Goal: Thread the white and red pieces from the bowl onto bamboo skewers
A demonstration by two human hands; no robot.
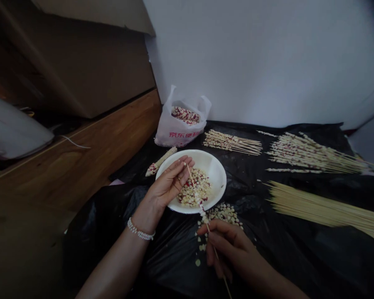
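Observation:
A thin wooden skewer (217, 255) with several corn kernels threaded along its middle slants over the white bowl (217, 166). Its lower part is pinched between the fingers of my right hand (233, 245). Over the bowl's left side, my left hand (170, 180) is turned palm up, with a pale kernel (185, 164) between thumb and fingers at the skewer's upper tip. Loose cream and red kernels (195, 195) lie in the bowl. More pale kernels (226, 214) are spread on the black plastic sheet beside my right hand.
A white plastic bag (177, 133) holding corn cobs stands behind the bowl, with a partly stripped cob (162, 162) nearby. Threaded skewers (232, 142) lie behind right, a larger threaded bundle (311, 153) farther right, and bare skewers (327, 207) in front. A wooden board (90, 153) borders the left.

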